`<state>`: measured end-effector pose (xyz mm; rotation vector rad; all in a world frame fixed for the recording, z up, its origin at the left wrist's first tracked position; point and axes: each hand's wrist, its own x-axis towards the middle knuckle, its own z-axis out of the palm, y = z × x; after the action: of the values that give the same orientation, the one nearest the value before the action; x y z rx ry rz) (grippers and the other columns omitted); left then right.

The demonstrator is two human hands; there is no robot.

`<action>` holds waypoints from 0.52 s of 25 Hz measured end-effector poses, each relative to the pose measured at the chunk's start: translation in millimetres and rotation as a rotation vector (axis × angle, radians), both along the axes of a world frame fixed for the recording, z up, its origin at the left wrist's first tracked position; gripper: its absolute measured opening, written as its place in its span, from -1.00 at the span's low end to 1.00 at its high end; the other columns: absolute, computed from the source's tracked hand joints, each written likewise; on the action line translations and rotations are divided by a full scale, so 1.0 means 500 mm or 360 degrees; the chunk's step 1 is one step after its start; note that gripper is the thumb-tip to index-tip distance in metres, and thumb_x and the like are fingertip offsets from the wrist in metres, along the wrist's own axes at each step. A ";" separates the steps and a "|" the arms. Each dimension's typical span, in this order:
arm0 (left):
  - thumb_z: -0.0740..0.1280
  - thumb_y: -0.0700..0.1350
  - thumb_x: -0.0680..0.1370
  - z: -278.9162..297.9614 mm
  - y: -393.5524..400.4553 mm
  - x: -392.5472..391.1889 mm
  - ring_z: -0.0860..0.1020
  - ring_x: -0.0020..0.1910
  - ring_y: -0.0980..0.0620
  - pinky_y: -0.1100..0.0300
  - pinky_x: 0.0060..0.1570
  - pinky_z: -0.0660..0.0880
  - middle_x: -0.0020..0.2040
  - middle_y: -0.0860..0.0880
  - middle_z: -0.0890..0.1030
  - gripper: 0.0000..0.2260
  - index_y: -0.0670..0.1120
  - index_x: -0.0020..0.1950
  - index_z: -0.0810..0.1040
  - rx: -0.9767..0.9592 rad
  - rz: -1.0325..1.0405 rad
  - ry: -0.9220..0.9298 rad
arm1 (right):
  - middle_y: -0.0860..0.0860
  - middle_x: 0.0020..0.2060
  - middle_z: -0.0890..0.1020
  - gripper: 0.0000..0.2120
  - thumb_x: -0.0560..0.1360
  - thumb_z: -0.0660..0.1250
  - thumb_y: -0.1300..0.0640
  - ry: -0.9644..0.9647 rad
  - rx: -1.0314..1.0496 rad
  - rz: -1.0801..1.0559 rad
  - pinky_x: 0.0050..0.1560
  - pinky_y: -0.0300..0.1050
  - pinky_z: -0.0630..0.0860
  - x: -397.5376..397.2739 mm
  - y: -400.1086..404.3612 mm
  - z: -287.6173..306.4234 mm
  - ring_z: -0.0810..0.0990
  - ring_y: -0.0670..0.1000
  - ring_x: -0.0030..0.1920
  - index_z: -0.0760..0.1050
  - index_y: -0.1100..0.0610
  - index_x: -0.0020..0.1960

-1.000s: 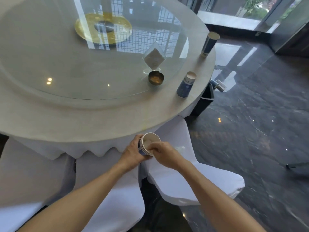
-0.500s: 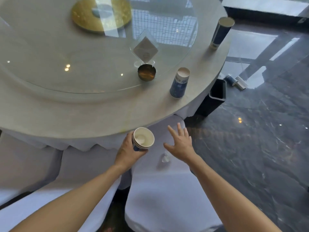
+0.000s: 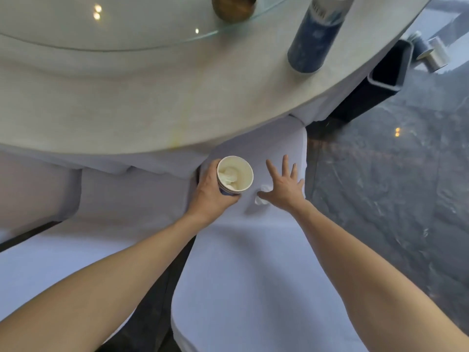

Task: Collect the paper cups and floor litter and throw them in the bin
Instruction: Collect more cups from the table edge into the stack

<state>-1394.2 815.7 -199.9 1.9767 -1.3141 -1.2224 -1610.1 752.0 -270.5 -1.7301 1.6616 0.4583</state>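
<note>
My left hand grips a stack of paper cups, white inside with crumpled paper in the top one, just below the table edge. My right hand is spread open with its fingers apart, over a small crumpled white scrap lying on the white chair seat; the thumb is at the scrap. A blue paper cup stack stands on the round table near its edge. A black bin stands on the floor beside the table, with two small cups lying beyond it.
A brass bowl sits on the glass turntable. A second white-covered chair stands to the left. Dark glossy marble floor stretches to the right.
My right hand left the cup stack, opened and moved down toward the scrap on the chair seat. The view has dropped closer to the chair; my left hand keeps the cups.
</note>
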 end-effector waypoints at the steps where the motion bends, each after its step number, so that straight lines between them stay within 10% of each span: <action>1: 0.60 0.00 0.28 -0.027 0.002 0.000 0.50 0.33 0.00 -0.09 0.30 0.50 0.32 0.07 0.51 -0.26 0.10 0.40 0.38 0.0013 -0.0004 0.0017 | 0.08 0.64 -0.35 -0.02 0.50 0.45 -0.20 -0.0010 0.0038 -0.0001 0.48 0.55 -0.01 0.003 0.005 -0.038 -0.27 0.36 0.63 -0.15 -0.21 0.66; 7: 0.61 0.00 0.31 -0.131 0.010 0.022 0.52 0.31 0.00 -0.08 0.27 0.53 0.31 0.06 0.54 -0.27 0.05 0.42 0.38 0.0090 -0.0128 0.0022 | 0.11 0.65 -0.29 -0.17 0.57 0.38 -0.02 0.0116 0.0216 0.0064 0.44 0.45 0.24 0.022 0.061 -0.218 -0.07 0.45 0.60 -0.05 -0.21 0.66; 13: 0.62 -0.06 0.30 -0.133 0.025 0.041 0.52 0.32 -0.02 -0.01 0.30 0.50 0.31 0.04 0.54 -0.26 0.03 0.41 0.39 0.0135 -0.0117 0.0035 | 0.19 0.33 0.44 -0.67 0.61 0.26 0.21 0.0022 0.0533 0.0114 0.21 0.06 0.55 0.020 0.129 -0.226 0.57 0.29 0.23 0.51 0.19 0.36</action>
<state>-1373.6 828.4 -266.6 1.9826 -1.3555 -1.3516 -1600.3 816.8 -383.7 -1.5423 1.4396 0.7385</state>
